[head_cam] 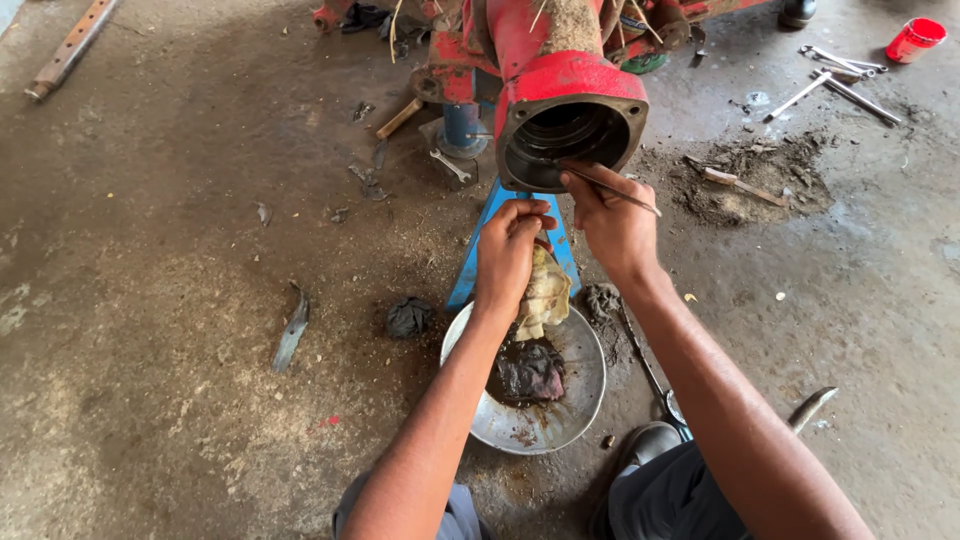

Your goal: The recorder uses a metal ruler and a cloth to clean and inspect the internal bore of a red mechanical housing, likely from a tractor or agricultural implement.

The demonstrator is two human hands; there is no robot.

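Rag (545, 295), yellowish and stained, hung from the closed left hand (508, 250) above a metal bowl (580, 395) holding a dark oily cloth. Just beside it, the right hand (612, 222) pinched a thin metal rod (622, 190) at the lower rim of a red machine housing (570, 85). Wrenches (835, 75) lay well apart on the concrete floor (150, 300).

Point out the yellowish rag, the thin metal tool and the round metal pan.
yellowish rag (545, 295), head view, on the crumpled cloth hanging below the left hand.
thin metal tool (622, 192), head view, on the middle of the slim shaft past the right hand's fingers.
round metal pan (585, 350), head view, on the bare right inner wall.
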